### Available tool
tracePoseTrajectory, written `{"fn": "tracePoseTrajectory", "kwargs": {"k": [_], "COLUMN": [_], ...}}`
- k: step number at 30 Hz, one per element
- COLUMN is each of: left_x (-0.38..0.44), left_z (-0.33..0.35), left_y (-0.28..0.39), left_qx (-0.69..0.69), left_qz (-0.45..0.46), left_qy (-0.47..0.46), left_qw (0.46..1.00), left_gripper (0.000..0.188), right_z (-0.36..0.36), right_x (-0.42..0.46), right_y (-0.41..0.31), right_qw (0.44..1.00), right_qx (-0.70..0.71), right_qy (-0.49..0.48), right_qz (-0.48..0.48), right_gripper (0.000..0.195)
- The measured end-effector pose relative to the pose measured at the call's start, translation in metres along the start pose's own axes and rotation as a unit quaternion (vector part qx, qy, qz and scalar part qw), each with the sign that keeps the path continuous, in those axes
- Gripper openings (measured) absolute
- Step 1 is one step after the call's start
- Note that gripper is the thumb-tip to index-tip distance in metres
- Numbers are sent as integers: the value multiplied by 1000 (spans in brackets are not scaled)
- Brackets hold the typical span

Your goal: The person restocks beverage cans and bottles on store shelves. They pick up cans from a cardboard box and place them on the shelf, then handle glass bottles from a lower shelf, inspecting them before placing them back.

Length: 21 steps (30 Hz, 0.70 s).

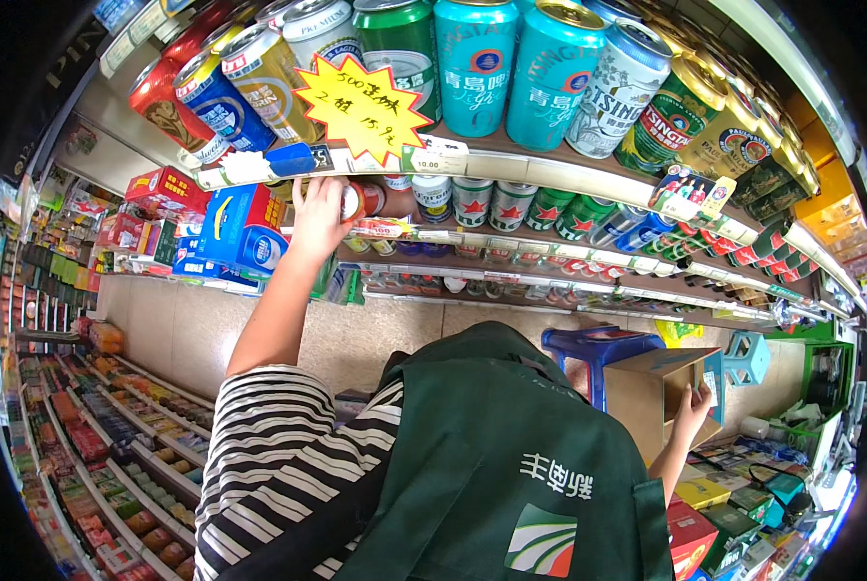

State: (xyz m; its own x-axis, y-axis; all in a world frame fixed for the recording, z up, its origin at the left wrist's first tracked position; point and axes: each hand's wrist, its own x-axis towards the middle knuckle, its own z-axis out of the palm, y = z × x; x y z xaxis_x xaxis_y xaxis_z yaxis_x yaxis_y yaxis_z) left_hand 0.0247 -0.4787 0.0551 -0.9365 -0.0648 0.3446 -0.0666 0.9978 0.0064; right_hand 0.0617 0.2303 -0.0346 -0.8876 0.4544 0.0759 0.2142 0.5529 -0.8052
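My left hand [317,218] reaches into the second shelf, its fingers bent under the upper shelf's front edge. A red can [351,202], tilted with its end towards me, is right beside the hand. Whether my fingers grip a can is hidden. My right hand [689,408] holds the edge of an open cardboard box [633,385] low on my right, beside a blue plastic stool [600,341]. The box's inside is mostly dark. Corona cans [432,197] and silver cans with red stars [471,202] stand to the right of my left hand.
The upper shelf's edge [535,171] overhangs my left hand, with turquoise Tsingtao cans [475,72] and a yellow star-shaped price sign [364,105] there. Blue-and-red cartons [241,229] stand left. Behind me at lower left are stocked snack shelves [114,465]. A light-blue stool [747,358] stands right.
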Motion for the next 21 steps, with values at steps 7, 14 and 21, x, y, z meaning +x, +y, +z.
{"fn": "tracePoseTrajectory", "kwargs": {"k": [7,14,21], "left_x": [-51,-74,-34], "left_z": [-36,-90,-100], "left_y": [28,95,178], "left_qx": [-18,-425,-830], "left_qz": [17,-80,-144], "left_qy": [90,169,53], "left_qw": [996,885,536], "left_gripper": [65,72,57], "right_z": [34,131,161], "right_x": [13,-53,-88], "right_y": [-112,-229,-294], "right_qw": [986,875,613], "right_qx": [69,140,295], "right_qy": [-64,-400,-722], "right_qz": [-134,-233,-125], "right_gripper": [36,44,71]}}
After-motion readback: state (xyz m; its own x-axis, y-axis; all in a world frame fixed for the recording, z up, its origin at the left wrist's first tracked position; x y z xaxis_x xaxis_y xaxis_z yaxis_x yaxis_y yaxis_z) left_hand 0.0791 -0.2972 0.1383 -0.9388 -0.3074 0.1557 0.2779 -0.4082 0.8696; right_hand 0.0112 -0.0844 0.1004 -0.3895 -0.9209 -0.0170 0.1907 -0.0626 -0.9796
